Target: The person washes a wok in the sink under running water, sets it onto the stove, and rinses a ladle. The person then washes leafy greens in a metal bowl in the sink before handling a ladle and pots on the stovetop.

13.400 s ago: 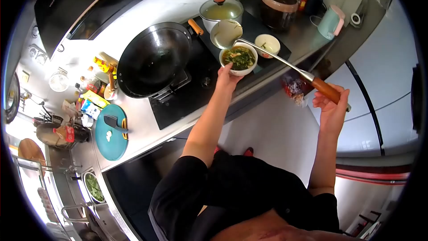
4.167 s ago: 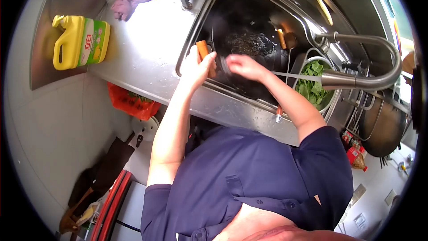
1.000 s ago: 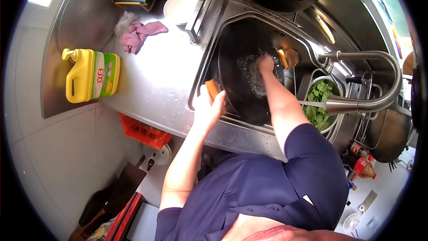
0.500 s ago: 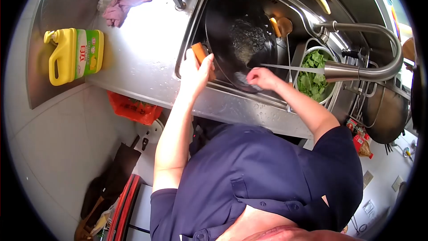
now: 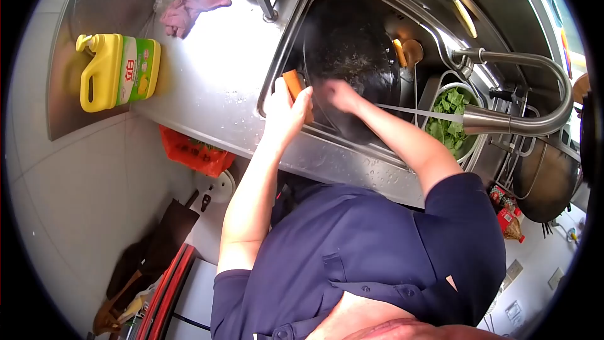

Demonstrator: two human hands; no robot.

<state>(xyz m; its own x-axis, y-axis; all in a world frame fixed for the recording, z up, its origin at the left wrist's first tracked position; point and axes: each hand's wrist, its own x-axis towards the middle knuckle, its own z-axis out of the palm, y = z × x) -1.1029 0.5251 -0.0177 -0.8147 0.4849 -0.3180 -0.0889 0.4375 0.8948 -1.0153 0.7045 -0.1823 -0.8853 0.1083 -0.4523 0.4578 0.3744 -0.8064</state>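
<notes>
My left hand point(image 5: 289, 112) is closed around the orange-brown wooden handle point(image 5: 292, 84) of a black wok point(image 5: 371, 34). The wok lies tilted in the sink, its inside wet and shiny. Inside the wok, near its handle side, my right hand point(image 5: 340, 96) is curled and smeared by motion. Whatever its fingers hold is hidden by the blur. A thin stream of water runs from the metal faucet point(image 5: 487, 119) toward the wok, passing over my right forearm.
Right of the wok are a ladle point(image 5: 412, 53) and a metal bowl of leafy greens point(image 5: 448, 116). A yellow detergent jug point(image 5: 104, 79) and pink gloves point(image 5: 185, 12) lie to the left. A red bag point(image 5: 194, 153) hangs below the counter edge.
My right hand has moved left and up across the wok, from its near edge toward the handle. My left hand keeps its hold on the handle. The whole view has shifted slightly.
</notes>
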